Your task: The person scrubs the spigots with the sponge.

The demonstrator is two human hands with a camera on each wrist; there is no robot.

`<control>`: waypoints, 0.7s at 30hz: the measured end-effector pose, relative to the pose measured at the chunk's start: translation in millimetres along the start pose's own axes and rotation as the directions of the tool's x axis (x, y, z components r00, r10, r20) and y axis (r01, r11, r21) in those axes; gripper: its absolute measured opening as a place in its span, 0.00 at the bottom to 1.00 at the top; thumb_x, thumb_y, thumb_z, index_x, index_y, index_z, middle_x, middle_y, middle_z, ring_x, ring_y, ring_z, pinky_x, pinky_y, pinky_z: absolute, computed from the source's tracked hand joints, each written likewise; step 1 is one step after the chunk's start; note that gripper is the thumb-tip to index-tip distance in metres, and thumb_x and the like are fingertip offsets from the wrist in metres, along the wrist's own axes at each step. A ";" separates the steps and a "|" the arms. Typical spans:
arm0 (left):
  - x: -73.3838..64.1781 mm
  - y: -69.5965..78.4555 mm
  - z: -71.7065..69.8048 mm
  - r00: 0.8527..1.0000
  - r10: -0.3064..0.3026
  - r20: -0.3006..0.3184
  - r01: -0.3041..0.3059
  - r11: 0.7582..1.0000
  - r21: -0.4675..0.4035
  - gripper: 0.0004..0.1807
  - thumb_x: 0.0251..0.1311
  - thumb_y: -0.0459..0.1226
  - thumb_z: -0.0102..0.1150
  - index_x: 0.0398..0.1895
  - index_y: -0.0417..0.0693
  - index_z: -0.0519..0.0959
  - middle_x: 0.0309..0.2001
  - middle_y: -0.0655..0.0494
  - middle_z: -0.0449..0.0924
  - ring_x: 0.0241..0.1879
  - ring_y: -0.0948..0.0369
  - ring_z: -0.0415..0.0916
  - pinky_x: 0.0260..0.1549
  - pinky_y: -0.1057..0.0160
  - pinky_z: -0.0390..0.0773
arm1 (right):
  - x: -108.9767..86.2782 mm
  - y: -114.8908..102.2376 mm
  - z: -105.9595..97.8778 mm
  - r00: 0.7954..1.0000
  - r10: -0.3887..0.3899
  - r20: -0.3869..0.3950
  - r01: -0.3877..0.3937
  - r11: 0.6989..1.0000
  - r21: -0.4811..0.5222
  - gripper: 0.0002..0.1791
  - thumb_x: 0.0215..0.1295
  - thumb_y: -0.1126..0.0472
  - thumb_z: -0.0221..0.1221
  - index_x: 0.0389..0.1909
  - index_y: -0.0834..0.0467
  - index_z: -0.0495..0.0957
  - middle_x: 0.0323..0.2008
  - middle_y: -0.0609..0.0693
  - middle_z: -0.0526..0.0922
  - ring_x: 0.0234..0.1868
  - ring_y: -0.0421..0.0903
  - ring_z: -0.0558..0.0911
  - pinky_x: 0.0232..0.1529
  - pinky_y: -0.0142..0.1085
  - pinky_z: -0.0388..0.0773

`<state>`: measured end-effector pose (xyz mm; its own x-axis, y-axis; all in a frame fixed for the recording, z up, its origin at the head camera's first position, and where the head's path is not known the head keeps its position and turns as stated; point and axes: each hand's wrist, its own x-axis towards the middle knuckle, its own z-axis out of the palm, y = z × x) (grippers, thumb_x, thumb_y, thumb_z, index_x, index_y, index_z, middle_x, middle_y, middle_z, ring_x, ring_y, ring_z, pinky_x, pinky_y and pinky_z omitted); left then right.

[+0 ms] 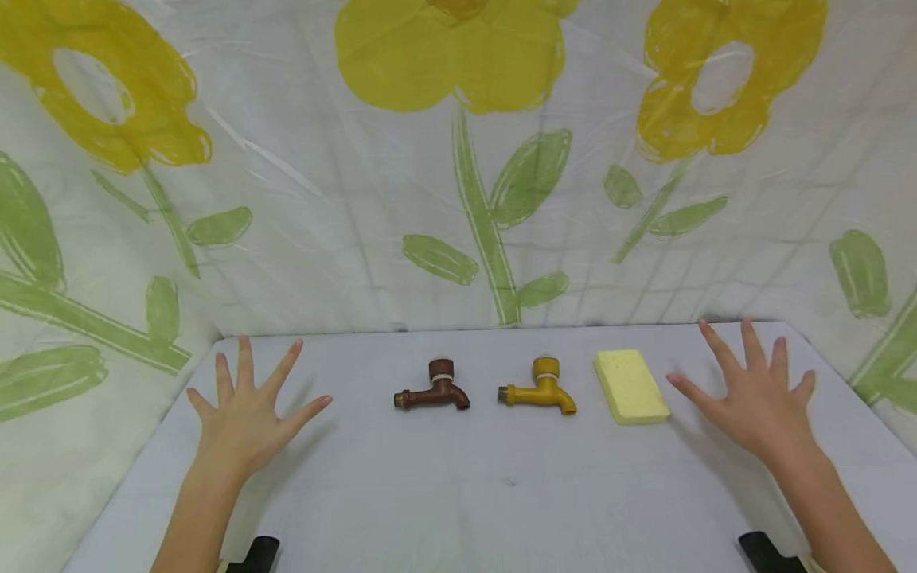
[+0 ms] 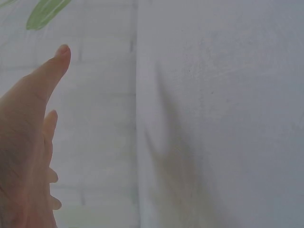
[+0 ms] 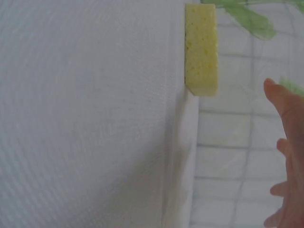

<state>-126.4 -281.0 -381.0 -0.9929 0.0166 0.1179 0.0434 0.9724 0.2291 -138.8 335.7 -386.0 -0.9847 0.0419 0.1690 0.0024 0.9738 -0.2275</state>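
Fingers spread wide, my left hand hovers over the left side of the white table and holds nothing. My right hand is likewise spread and bare on the right, just beside a yellow sponge without touching it. Between the hands lie a brown faucet and, to its right, a yellow faucet, both with spouts to the right. In the right wrist view the sponge shows its porous side, apart from the thumb. Only the hand, table and backdrop appear in the left wrist view.
The white table ends at the back against a pale curtain painted with yellow flowers and green leaves. The curtain also closes off both sides. Black straps or mounts show at the wrists.
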 end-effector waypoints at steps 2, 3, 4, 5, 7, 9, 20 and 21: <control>-0.3 0.0 0.6 1.000 0.000 0.001 0.000 1.000 0.000 0.53 0.66 0.74 0.51 0.87 0.71 0.43 0.82 0.28 0.20 0.76 0.17 0.25 0.54 0.05 0.32 | -0.5 0.2 0.3 1.000 -0.002 -0.002 0.002 1.000 0.001 0.54 0.71 0.25 0.54 0.87 0.44 0.42 0.81 0.76 0.39 0.73 0.91 0.39 0.55 0.93 0.39; -0.4 0.2 0.8 1.000 0.000 0.002 0.000 1.000 0.001 0.53 0.66 0.74 0.51 0.87 0.71 0.43 0.82 0.28 0.20 0.76 0.17 0.25 0.55 0.05 0.32 | -0.8 0.3 0.4 1.000 -0.003 -0.004 0.003 1.000 0.001 0.54 0.71 0.25 0.54 0.87 0.44 0.42 0.81 0.76 0.39 0.73 0.91 0.40 0.55 0.93 0.39; -0.7 0.3 1.3 1.000 0.000 0.003 0.000 1.000 0.000 0.53 0.66 0.74 0.51 0.87 0.71 0.43 0.82 0.28 0.20 0.76 0.18 0.25 0.55 0.05 0.31 | -1.1 0.2 0.6 1.000 -0.005 -0.004 0.005 1.000 0.001 0.54 0.71 0.25 0.54 0.87 0.45 0.42 0.81 0.76 0.39 0.73 0.91 0.40 0.55 0.93 0.39; -1.0 0.7 1.5 1.000 0.000 0.005 0.000 1.000 0.000 0.53 0.66 0.74 0.50 0.87 0.72 0.43 0.82 0.28 0.20 0.76 0.18 0.25 0.55 0.05 0.31 | -1.1 0.2 0.6 1.000 -0.007 -0.007 0.007 1.000 0.002 0.54 0.71 0.25 0.54 0.87 0.44 0.43 0.81 0.76 0.39 0.73 0.91 0.40 0.55 0.93 0.40; -1.1 1.3 2.0 1.000 0.002 0.004 -0.002 1.000 0.002 0.53 0.66 0.74 0.50 0.87 0.71 0.43 0.82 0.29 0.20 0.76 0.18 0.25 0.55 0.06 0.31 | -1.2 0.2 0.1 1.000 -0.012 -0.011 0.012 1.000 0.006 0.54 0.71 0.26 0.54 0.87 0.44 0.42 0.81 0.76 0.39 0.73 0.91 0.40 0.55 0.93 0.40; -1.2 2.6 2.3 1.000 0.006 0.004 -0.006 1.000 0.003 0.52 0.66 0.74 0.50 0.87 0.71 0.43 0.82 0.29 0.20 0.76 0.18 0.25 0.55 0.06 0.30 | -1.1 -0.2 -0.5 1.000 -0.015 -0.013 0.016 1.000 0.011 0.54 0.71 0.26 0.54 0.87 0.44 0.43 0.81 0.76 0.39 0.73 0.91 0.39 0.55 0.93 0.40; 3.5 15.3 3.5 0.999 0.047 -0.013 -0.047 0.999 0.018 0.52 0.65 0.74 0.52 0.87 0.71 0.46 0.82 0.27 0.26 0.77 0.19 0.29 0.58 0.07 0.32 | -2.2 -7.9 -1.1 1.000 -0.030 -0.001 0.030 0.999 0.035 0.53 0.71 0.27 0.55 0.87 0.45 0.44 0.81 0.76 0.40 0.73 0.90 0.40 0.57 0.91 0.39; 4.5 17.1 3.6 0.999 0.052 -0.014 -0.052 0.998 0.018 0.52 0.65 0.74 0.52 0.87 0.71 0.46 0.83 0.27 0.26 0.77 0.19 0.29 0.58 0.07 0.32 | -2.3 -8.9 -0.7 0.999 -0.033 0.002 0.033 0.999 0.037 0.53 0.71 0.27 0.55 0.87 0.45 0.44 0.81 0.75 0.40 0.73 0.90 0.41 0.57 0.91 0.39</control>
<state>-130.5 -263.5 -380.1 -0.9876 0.0640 0.1432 0.0928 0.9744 0.2049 -136.5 327.1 -383.7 -0.9847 0.0090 0.1742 -0.0366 0.9658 -0.2568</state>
